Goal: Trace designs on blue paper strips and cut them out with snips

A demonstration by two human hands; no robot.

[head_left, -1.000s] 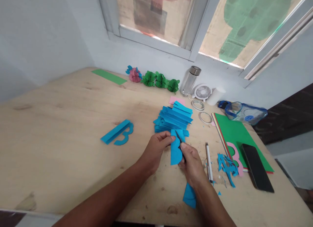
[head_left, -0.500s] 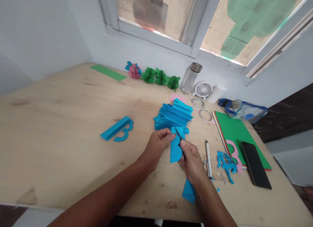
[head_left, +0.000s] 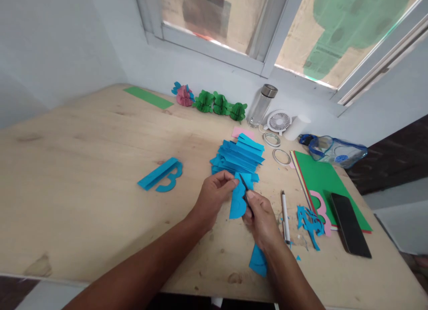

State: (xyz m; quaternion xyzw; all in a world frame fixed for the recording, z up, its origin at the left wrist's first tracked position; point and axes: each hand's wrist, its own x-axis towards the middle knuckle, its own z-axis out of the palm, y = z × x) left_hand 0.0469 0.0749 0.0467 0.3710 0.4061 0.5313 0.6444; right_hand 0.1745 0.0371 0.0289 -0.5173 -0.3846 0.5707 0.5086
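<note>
Pinched blue paper in the left hand, gripped dark scissors against it in the right hand. Held both above the surface, near side of a paper stack, left of a pen.

Bare forearms converging from the lower edge. Left forearm: long, low slant up and rightward. Right forearm: shorter in view, steeper, leaning left. Left hand: pinch grip, thumb on top pointing right, fingers curled. Right hand: closed grip, thumb angled up and left; lower fingers mostly hidden, probably curled. Hands near, apart.
</note>
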